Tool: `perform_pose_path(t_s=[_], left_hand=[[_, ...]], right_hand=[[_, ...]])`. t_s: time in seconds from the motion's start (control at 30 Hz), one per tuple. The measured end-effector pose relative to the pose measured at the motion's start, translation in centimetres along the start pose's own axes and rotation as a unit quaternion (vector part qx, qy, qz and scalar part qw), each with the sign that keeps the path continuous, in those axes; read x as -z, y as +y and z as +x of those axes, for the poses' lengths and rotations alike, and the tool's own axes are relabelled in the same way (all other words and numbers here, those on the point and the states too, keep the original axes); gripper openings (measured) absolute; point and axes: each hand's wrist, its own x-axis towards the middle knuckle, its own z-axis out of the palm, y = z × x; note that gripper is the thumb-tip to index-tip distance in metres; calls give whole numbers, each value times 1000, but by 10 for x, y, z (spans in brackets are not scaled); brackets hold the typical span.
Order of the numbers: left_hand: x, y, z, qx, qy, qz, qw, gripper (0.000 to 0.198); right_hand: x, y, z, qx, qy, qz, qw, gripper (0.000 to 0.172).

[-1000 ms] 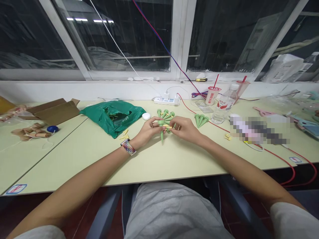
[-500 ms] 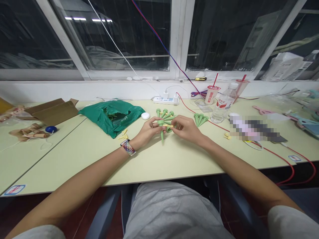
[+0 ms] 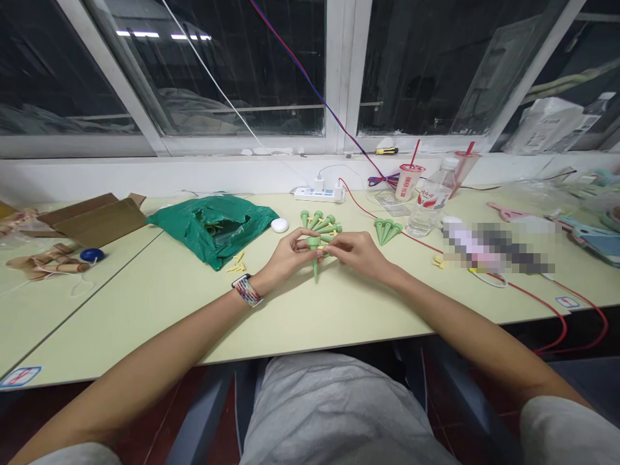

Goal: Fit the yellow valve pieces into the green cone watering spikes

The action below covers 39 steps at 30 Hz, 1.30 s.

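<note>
Point down, a green plastic watering spike [image 3: 315,270] is pinched in the fingers of my left hand [image 3: 281,263]. My right hand [image 3: 362,253] is closed at the spike's side, thumb and forefinger on a small yellow plastic valve [image 3: 321,248] that touches the spike below its cap. Fingers cover most of the valve. Just beyond my hands several more green spikes [image 3: 317,221] with yellow valves lie fanned out. Three spikes [image 3: 386,230] without visible valves lie to the right. Loose yellow valves [image 3: 237,263] are left of my left hand, and others [image 3: 438,261] lie further right.
A torn green plastic bag [image 3: 208,226] and a round white case [image 3: 279,225] lie at the left, beyond them cardboard [image 3: 99,223] and a wooden toy with a blue ball [image 3: 92,255]. At the back stand a power strip [image 3: 320,194], a cup [image 3: 409,184] and a water bottle [image 3: 431,200].
My right hand has brought the yellow valve in against the spike, and its fingers have closed closer to my left hand. The view has shifted slightly.
</note>
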Motion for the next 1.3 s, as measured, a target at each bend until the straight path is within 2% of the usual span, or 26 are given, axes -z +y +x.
perform_pose_path(t_s=[0.07, 0.17, 0.23, 0.33, 0.47, 0.53, 0.67, 0.73, 0.8, 0.87, 0.93, 1.03, 1.17, 1.3], left_hand=[[1, -2, 1, -8, 6, 13, 1000, 54], [1, -5, 3, -18, 14, 21, 1000, 54], [2, -5, 3, -15, 16, 16, 1000, 54], [2, -5, 2, -12, 24, 8, 1000, 55], [2, -4, 2, -6, 27, 9, 1000, 58], [2, -4, 2, -6, 27, 9, 1000, 58], [1, -5, 2, -16, 18, 14, 1000, 56], [1, -6, 3, -17, 16, 16, 1000, 55], [2, -5, 3, -16, 19, 15, 1000, 56], [3, -5, 3, -14, 24, 14, 1000, 57], [3, -4, 3, -11, 24, 15, 1000, 57], [3, -4, 2, -7, 16, 13, 1000, 56], [1, -1, 2, -7, 14, 21, 1000, 56], [1, 1, 1, -7, 12, 24, 1000, 57]], right_hand=[[-1, 0, 0, -39, -19, 24, 999, 51], [-4, -1, -1, -88, -27, 75, 993, 54], [-5, -3, -2, -105, -14, 108, 989, 46], [-6, -4, -3, -104, 10, 158, 982, 24], [-7, -1, -4, -74, 20, 170, 982, 26], [-9, 1, -4, -86, 19, 179, 980, 28], [-11, 5, -4, -127, -19, 189, 974, 47], [-11, 5, -5, -133, -16, 181, 974, 52], [-9, 4, -5, -116, 4, 172, 978, 42], [-6, 2, -5, -74, 23, 144, 987, 28], [-5, 1, -4, -33, 33, 107, 993, 21], [-4, 1, -3, -37, 22, 80, 996, 20], [-6, 2, -5, -62, -16, 46, 997, 41], [-7, 1, -7, -10, 3, -8, 1000, 22]])
